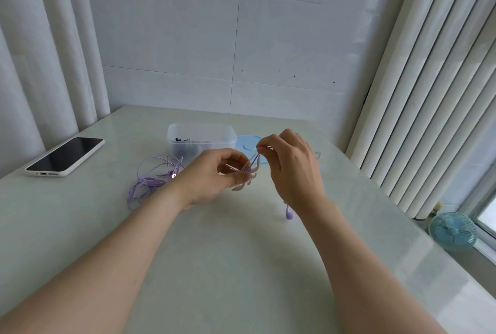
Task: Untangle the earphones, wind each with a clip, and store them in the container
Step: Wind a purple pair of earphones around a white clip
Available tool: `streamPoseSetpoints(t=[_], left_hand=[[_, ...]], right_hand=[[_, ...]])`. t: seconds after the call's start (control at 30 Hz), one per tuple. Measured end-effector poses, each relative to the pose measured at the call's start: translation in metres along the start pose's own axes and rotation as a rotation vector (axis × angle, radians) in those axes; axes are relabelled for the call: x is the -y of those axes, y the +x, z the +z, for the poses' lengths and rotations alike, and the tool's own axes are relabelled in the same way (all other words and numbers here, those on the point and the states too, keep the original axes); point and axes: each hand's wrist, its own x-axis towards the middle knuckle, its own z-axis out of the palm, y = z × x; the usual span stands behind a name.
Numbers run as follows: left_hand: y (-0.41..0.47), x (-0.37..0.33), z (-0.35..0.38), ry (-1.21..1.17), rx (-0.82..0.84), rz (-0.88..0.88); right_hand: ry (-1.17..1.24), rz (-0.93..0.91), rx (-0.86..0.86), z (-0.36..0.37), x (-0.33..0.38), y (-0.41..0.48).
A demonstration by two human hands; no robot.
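— What is the person holding over the table (241, 266)?

— A thin lilac earphone cord (254, 159), smooth and rubbery-looking. The right hand (292, 164) pinches it between thumb and fingertips, raised a little above the left hand (214, 175). The left hand is curled around a pale pink clip (245, 182), soft in outline and blurred, with the cord running through it. One rounded lilac earbud (289, 214) dangles under the right wrist, close to the tabletop.

— And the rest of the earphones?

— A loose heap of the same lilac cable (153, 176) lies on the table to the left of the left forearm, in tangled loops, with a small shiny bit showing in it.

— What about the container?

— A clear plastic container (201, 140), rectangular with rounded corners, stands open at the far side, just behind the hands. Something dark lies at the bottom; I cannot tell what it is. A flat light-blue lid (248, 145) with a ring moulded into it lies just beside it to the right, partly hidden by the right hand.

— The surface?

— Glossy, pale green-white, like stone or glass. A phone (65, 156) in a white case lies on it far left, dark screen up. A small blue fan (453, 231) sits off the table to the right, by the ribbed white curtain (429, 78).
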Motion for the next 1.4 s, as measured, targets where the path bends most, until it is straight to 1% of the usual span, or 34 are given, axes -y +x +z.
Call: streamPoseSetpoints(t=[0.03, 0.1, 0.2, 0.27, 0.33, 0.4, 0.5, 0.57, 0.63, 0.67, 0.7, 0.8, 0.83, 0.87, 0.93, 0.97, 1.0, 1.03, 1.1, 1.13, 1.17, 1.2, 1.27, 1.33, 1.4], left_hand=[[-0.001, -0.001, 0.001, -0.011, 0.025, 0.014], [-0.002, -0.005, 0.004, -0.141, 0.031, 0.047], [-0.002, -0.013, 0.005, -0.42, -0.065, 0.047], [0.0, -0.016, 0.005, -0.541, -0.14, 0.036], [0.003, -0.017, 0.004, -0.638, -0.216, 0.026], [0.006, -0.017, 0.001, -0.745, -0.282, -0.001], [0.008, -0.014, -0.004, -0.852, -0.301, -0.065], [0.01, -0.014, -0.007, -0.927, -0.329, -0.095], [0.013, -0.015, -0.01, -1.02, -0.429, -0.096], [0.014, -0.015, -0.012, -1.029, -0.498, -0.092], [0.016, -0.014, -0.014, -0.981, -0.573, -0.084], [0.018, -0.003, -0.02, -0.591, -0.8, -0.007], [0.018, 0.0, -0.021, -0.477, -0.838, 0.032], [0.018, 0.003, -0.022, -0.411, -0.857, 0.057], [0.018, 0.005, -0.022, -0.38, -0.871, 0.053], [0.019, 0.006, -0.023, -0.371, -0.873, 0.039], [0.019, 0.007, -0.023, -0.365, -0.87, 0.03], [0.02, 0.008, -0.022, -0.376, -0.86, 0.029], [0.021, 0.006, -0.021, -0.428, -0.829, 0.035], [0.021, 0.004, -0.019, -0.462, -0.809, 0.033], [0.02, 0.001, -0.017, -0.506, -0.784, 0.026], [0.02, -0.003, -0.015, -0.549, -0.756, 0.016], [0.019, -0.009, -0.009, -0.615, -0.694, -0.004], [0.019, -0.013, -0.004, -0.69, -0.634, -0.012], [0.019, -0.017, -0.001, -0.761, -0.581, -0.015]], right_hand=[[0.007, 0.008, 0.005, 0.002, -0.002, -0.001], [0.031, 0.06, 0.032, 0.004, -0.007, -0.001], [0.105, 0.135, 0.091, 0.007, -0.008, -0.003], [0.139, 0.168, 0.175, 0.007, -0.003, -0.003], [0.15, 0.177, 0.258, 0.007, 0.005, -0.004], [0.187, 0.167, 0.301, 0.005, 0.013, -0.005], [0.261, 0.157, 0.402, 0.0, 0.026, -0.006], [0.365, 0.203, 0.482, -0.006, 0.031, -0.005], [0.45, 0.254, 0.541, -0.012, 0.033, -0.003], [0.477, 0.275, 0.559, -0.014, 0.031, -0.002], [0.489, 0.302, 0.568, -0.016, 0.029, -0.001], [0.477, 0.411, 0.532, -0.018, 0.02, 0.002], [0.495, 0.468, 0.501, -0.02, 0.018, 0.004], [0.526, 0.529, 0.46, -0.022, 0.016, 0.005], [0.558, 0.647, 0.333, -0.023, 0.011, 0.008], [0.514, 0.687, 0.258, -0.023, 0.009, 0.009], [0.4, 0.686, 0.205, -0.021, 0.005, 0.009], [0.216, 0.655, 0.189, -0.018, 0.002, 0.008], [-0.145, 0.581, 0.262, -0.012, 0.0, 0.003], [-0.237, 0.555, 0.3, -0.01, 0.0, 0.001], [-0.261, 0.534, 0.314, -0.009, 0.002, 0.0], [-0.235, 0.507, 0.304, -0.009, 0.005, -0.001], [-0.079, 0.438, 0.256, -0.01, 0.013, 0.0], [0.158, 0.373, 0.225, -0.008, 0.027, 0.0], [0.41, 0.348, 0.262, -0.005, 0.044, -0.002]])
